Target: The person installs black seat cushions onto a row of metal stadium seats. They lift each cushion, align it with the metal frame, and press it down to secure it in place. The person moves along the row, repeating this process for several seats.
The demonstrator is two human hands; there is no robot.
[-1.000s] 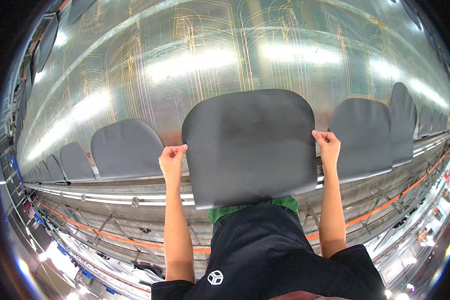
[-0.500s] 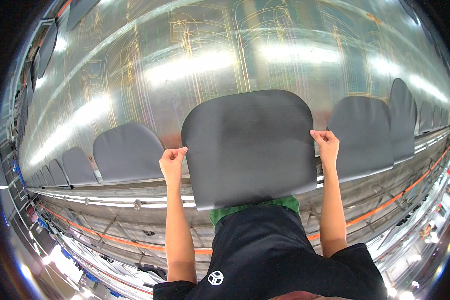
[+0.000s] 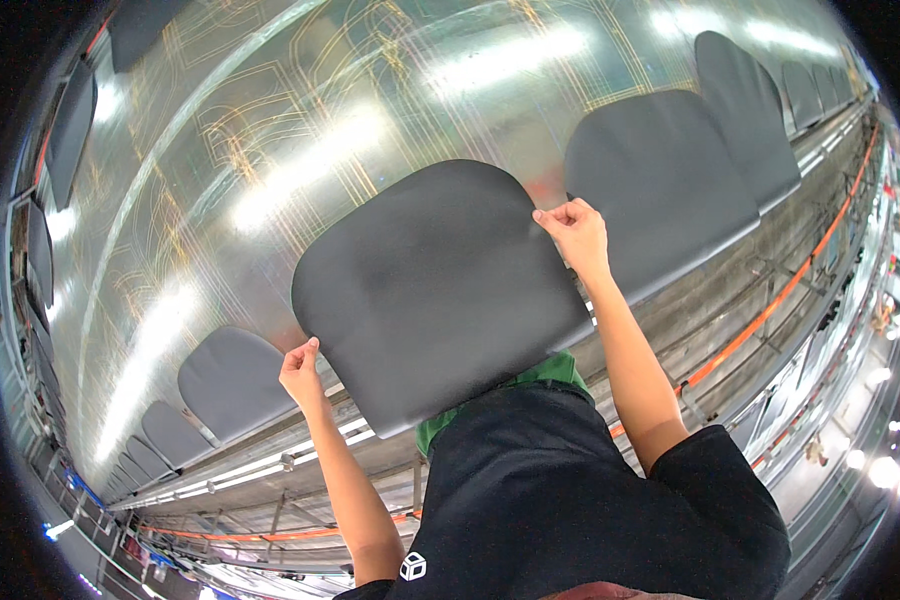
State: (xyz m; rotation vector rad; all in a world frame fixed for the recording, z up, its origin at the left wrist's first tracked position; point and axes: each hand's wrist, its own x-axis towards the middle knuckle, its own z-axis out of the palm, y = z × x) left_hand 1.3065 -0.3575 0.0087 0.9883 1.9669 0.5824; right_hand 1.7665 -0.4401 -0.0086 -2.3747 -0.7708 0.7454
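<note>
A dark grey sheet panel with a rounded far end and a straighter near edge is held in front of my body, over the table's front edge. My left hand pinches its left side edge between thumb and fingers. On the opposite side, my right hand pinches the right edge, a little higher up. The panel looks smooth, and its near edge reaches my green garment. Its underside is hidden.
A long shiny table carries drawn yellow outlines. Similar grey panels lie along its near edge: one to the left, overlapping ones to the right. Others line the far left side. An orange rail and metal framework run below the edge.
The view has turned, so the table now slants up to the right. The panel appears tilted and further left. Both hands keep their pinch on its sides.
</note>
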